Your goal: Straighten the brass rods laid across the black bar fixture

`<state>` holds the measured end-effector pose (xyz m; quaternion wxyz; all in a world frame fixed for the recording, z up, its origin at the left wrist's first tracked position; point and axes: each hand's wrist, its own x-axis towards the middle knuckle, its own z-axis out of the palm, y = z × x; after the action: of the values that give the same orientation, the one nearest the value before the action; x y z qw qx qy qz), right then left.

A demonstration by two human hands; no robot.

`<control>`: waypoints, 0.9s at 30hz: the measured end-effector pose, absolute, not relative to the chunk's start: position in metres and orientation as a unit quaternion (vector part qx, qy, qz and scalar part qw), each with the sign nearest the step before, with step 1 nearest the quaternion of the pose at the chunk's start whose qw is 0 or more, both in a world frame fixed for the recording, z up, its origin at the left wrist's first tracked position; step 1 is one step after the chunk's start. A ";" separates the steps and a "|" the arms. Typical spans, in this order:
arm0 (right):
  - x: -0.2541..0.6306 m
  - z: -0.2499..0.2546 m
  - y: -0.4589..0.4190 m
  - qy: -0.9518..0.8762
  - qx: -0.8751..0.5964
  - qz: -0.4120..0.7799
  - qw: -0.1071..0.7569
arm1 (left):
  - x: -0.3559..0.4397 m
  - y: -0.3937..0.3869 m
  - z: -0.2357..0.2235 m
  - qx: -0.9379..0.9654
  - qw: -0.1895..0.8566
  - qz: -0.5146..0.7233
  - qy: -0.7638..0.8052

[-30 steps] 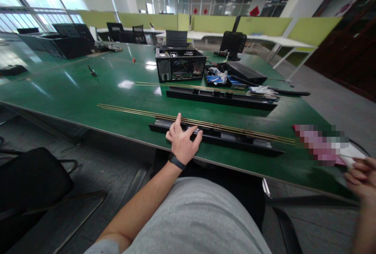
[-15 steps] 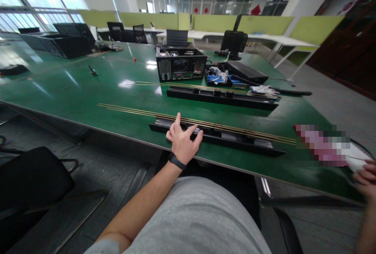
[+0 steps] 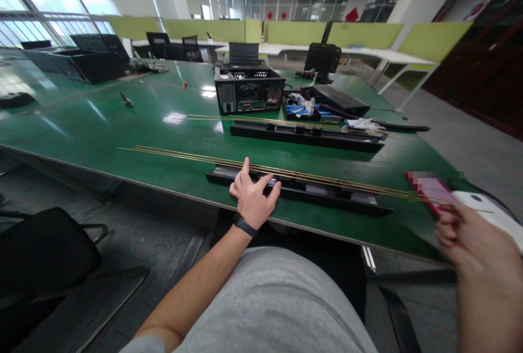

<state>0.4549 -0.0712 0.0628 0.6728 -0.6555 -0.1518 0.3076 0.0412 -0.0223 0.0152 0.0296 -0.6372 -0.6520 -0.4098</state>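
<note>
Golden rods [image 3: 351, 184]: right fingers [image 3: 447, 219] pinch one, left fingers [image 3: 244, 171] spread over others.

Your left forearm [image 3: 204, 282] slants in from 7 o'clock in your view, left hand [image 3: 255, 199] spread, index finger [image 3: 245, 168] toward 12; your right hand [image 3: 468, 230], near 4, pinches, fingers curled.

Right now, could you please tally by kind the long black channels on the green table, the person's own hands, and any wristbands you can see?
Near channel and far channel, both long and black: 2
Left hand and right hand: 2
Black wristband: 1
Total: 5
</note>
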 end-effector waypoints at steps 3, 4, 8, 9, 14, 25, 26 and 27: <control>0.426 0.062 -0.068 -0.166 -0.639 0.316 0.681 | 0.040 -0.023 0.016 -0.638 0.023 -0.405 -0.655; 0.418 0.061 -0.068 -0.165 -0.639 0.319 0.681 | 0.040 -0.023 0.017 -0.639 0.019 -0.402 -0.656; 0.394 0.058 -0.066 -0.173 -0.626 0.347 0.676 | 0.040 -0.023 0.018 -0.643 0.014 -0.402 -0.652; 0.390 0.057 -0.066 -0.180 -0.622 0.354 0.674 | 0.040 -0.023 0.018 -0.643 0.015 -0.402 -0.652; 0.377 0.050 -0.067 -0.224 -0.610 0.372 0.663 | 0.044 -0.023 0.021 -0.641 0.017 -0.385 -0.663; 0.356 0.057 -0.066 -0.222 -0.602 0.375 0.669 | 0.060 -0.022 0.030 -0.626 0.015 -0.387 -0.676; 0.355 0.057 -0.065 -0.221 -0.600 0.376 0.670 | 0.061 -0.022 0.030 -0.625 0.016 -0.388 -0.677; 0.354 0.058 -0.064 -0.222 -0.599 0.377 0.671 | 0.062 -0.022 0.030 -0.624 0.017 -0.388 -0.678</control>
<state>0.3536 -0.0643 0.0576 0.6713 -0.5986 -0.2215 0.3767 0.0620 -0.0222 0.0303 0.0170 -0.6239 -0.6784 -0.3876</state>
